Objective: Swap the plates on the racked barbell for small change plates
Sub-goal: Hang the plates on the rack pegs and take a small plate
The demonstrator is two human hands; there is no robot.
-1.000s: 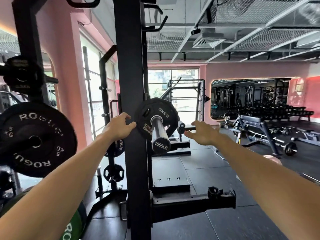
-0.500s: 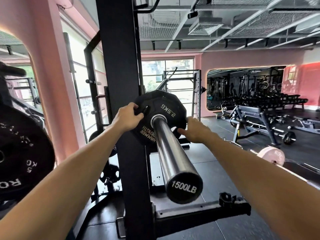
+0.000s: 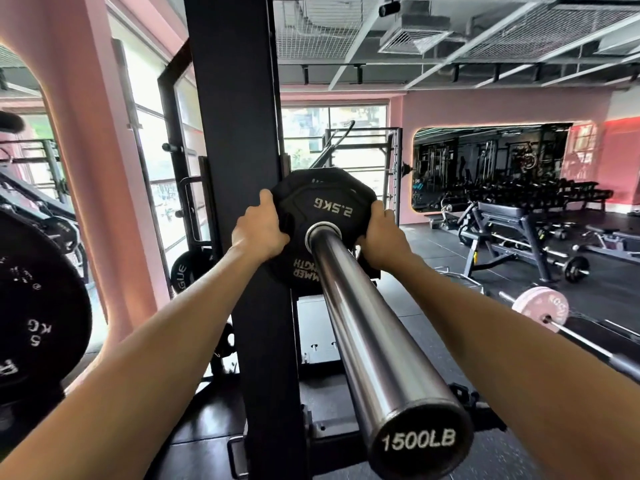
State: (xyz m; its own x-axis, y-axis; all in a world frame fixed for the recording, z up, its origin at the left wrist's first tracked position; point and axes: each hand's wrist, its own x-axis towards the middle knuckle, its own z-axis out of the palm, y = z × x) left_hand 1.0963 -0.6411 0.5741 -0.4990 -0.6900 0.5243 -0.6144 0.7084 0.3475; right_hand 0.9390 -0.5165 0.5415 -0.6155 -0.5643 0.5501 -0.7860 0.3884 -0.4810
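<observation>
While both hands reach forward, one small black plate (image 3: 323,216) sits on the barbell sleeve (image 3: 363,327), pushed up to the far end of the sleeve, just beside the black rack upright (image 3: 242,168). The left hand (image 3: 259,230) grips the plate's left rim, thumb on the upper edge and fingers curled round behind it; the right hand (image 3: 381,233) grips the right rim the same way, fingers wrapped over the edge. The plate lies between the two sets of fingers, its flat face turned toward the camera and its centre hole threaded on the sleeve.

One sleeve is in view, polished steel. Its long axis runs from between the fingers back toward the camera, down and to the right, ending in a round cap that reads "1500LB". The plate's face stands square across that axis.

On the plate, above the fingers, upside-down lettering reads "2.5KG"; below the fingers part of a word, "MER", and "GTH" show, also upside down, the rest hidden behind the sleeve.

Well left of the left fingers hangs one large black plate (image 3: 38,306) marked "5 KG". Below and left of those fingers another black plate (image 3: 183,271) shows the letters "GUE". Far right of the right fingers, one pink plate (image 3: 540,304) sits on a second barbell low over the floor; its writing is too blurred to read.
</observation>
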